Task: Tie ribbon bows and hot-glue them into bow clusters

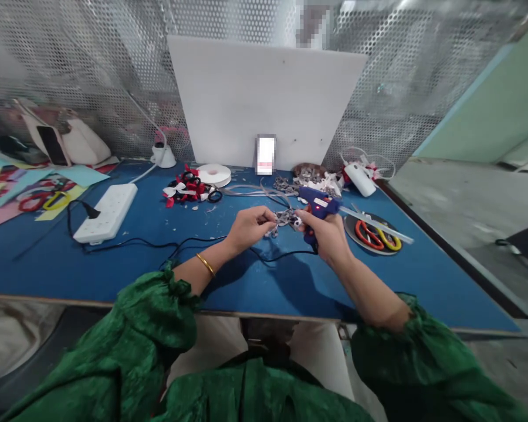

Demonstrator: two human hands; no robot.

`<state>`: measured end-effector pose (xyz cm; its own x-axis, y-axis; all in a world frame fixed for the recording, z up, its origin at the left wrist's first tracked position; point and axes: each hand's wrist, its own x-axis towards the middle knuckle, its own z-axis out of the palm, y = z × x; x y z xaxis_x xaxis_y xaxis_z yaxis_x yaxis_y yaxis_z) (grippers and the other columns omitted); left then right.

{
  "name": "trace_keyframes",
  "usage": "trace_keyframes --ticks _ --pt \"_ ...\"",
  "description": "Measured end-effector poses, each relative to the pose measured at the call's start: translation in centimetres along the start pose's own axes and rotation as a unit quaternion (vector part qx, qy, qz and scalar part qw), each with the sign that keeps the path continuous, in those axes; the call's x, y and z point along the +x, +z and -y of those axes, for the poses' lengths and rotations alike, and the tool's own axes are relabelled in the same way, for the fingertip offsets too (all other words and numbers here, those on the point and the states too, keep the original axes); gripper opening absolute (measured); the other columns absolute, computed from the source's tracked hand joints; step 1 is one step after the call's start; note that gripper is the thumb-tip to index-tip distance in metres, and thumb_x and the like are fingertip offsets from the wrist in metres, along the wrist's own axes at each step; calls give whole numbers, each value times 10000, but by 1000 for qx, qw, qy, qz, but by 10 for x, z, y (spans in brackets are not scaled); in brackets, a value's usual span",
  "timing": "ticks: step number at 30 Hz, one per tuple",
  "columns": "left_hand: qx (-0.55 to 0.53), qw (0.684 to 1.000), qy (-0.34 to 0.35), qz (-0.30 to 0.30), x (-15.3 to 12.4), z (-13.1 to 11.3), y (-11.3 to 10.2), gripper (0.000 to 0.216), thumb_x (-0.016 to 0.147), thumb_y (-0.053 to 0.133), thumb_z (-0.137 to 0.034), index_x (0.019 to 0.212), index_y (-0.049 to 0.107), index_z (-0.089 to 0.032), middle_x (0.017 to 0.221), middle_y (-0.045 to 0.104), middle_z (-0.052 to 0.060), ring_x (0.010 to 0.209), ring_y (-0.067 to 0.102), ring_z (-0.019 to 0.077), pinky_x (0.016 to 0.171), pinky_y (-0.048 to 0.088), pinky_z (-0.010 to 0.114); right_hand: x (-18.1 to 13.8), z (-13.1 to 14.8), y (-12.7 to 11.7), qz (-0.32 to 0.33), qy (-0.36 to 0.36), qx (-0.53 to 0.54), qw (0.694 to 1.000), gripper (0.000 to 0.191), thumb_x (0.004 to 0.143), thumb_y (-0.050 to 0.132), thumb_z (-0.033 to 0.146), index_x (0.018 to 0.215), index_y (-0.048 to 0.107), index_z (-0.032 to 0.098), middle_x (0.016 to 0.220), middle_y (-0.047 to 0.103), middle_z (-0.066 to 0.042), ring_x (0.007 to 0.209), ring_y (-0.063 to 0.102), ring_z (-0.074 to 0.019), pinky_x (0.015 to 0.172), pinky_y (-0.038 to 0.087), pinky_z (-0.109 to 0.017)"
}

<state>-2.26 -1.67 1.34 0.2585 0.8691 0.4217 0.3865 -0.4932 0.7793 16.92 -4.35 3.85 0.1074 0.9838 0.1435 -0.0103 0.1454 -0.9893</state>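
My right hand (330,237) is wrapped round a blue hot glue gun (319,202), its small red light showing and a clear glue stick (376,224) jutting from its rear to the right. The nozzle side is hidden near the fingers. My left hand (251,227) is closed in a pinch, thumb against forefinger; whatever lies between the fingertips is too small to make out. Between and just beyond both hands is a little heap of grey ribbon pieces (286,218). Long grey ribbon strands (250,191) run behind them across the blue table (246,287).
A white power strip (108,212) with a black cord lies left. Red, white and black ribbon bows (189,189) sit beside a white ribbon roll (214,174). At right, scissors (369,234) rest on a dark round plate (356,237). A phone (265,155) leans on a white board (268,94).
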Motion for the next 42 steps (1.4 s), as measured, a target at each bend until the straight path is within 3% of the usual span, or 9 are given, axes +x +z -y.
trace_keyframes --ticks 4,8,11,15,18,24,31,36,42 --pt "25 999 16 -35 1 8 -13 47 759 636 -156 768 677 -176 804 717 25 732 635 135 694 466 234 33 -1 22 92 16 -20 995 272 700 763 387 746 626 156 532 599 10 459 498 -93 453 353 -219" --pt "50 998 44 -21 0 12 -19 77 784 609 -128 777 668 -178 822 712 23 747 624 132 703 454 237 38 -19 29 76 21 5 997 274 666 789 337 803 629 162 660 663 -9 527 564 -111 485 390 -224" --pt "54 996 66 6 -2 10 -17 100 804 581 -117 769 651 -180 842 706 30 802 629 141 750 453 252 33 -30 26 93 57 14 994 264 682 785 319 827 633 160 613 654 -3 515 558 -108 484 382 -216" --pt "-68 997 -29 -17 -3 6 -9 134 760 690 -189 883 639 -175 926 715 50 799 644 147 765 479 278 25 -30 24 68 71 51 994 236 698 776 289 832 624 169 567 631 18 510 555 -105 506 401 -215" --pt "-237 959 -145 -57 -2 4 -5 367 699 778 -280 1010 628 -155 985 712 77 838 657 159 780 499 293 21 -26 25 62 54 67 994 217 726 760 292 847 621 177 562 621 24 514 549 -107 502 397 -218" --pt "-406 871 -275 -27 -5 3 2 324 665 814 -324 907 739 -122 899 732 83 842 676 170 850 491 315 20 -31 26 54 42 80 994 208 742 755 292 852 626 171 564 607 25 515 534 -107 520 402 -234" --pt "-469 824 -317 -27 -9 -1 4 314 650 833 -259 918 754 -117 896 742 91 845 690 168 914 499 340 16 -34 32 27 16 75 997 183 757 745 291 837 628 175 572 590 38 522 521 -98 536 393 -234" --pt "-479 813 -332 -21 -9 0 3 264 691 808 -248 918 753 -124 864 737 83 810 686 143 826 516 279 12 -32 34 26 23 58 998 217 759 740 320 868 617 178 575 593 37 524 531 -109 529 384 -239" --pt "-510 798 -321 -13 -10 2 6 232 707 795 -219 915 748 -125 871 737 91 801 688 150 821 535 301 11 -32 35 15 4 36 999 213 760 732 343 843 621 182 590 577 35 535 519 -116 539 393 -254"
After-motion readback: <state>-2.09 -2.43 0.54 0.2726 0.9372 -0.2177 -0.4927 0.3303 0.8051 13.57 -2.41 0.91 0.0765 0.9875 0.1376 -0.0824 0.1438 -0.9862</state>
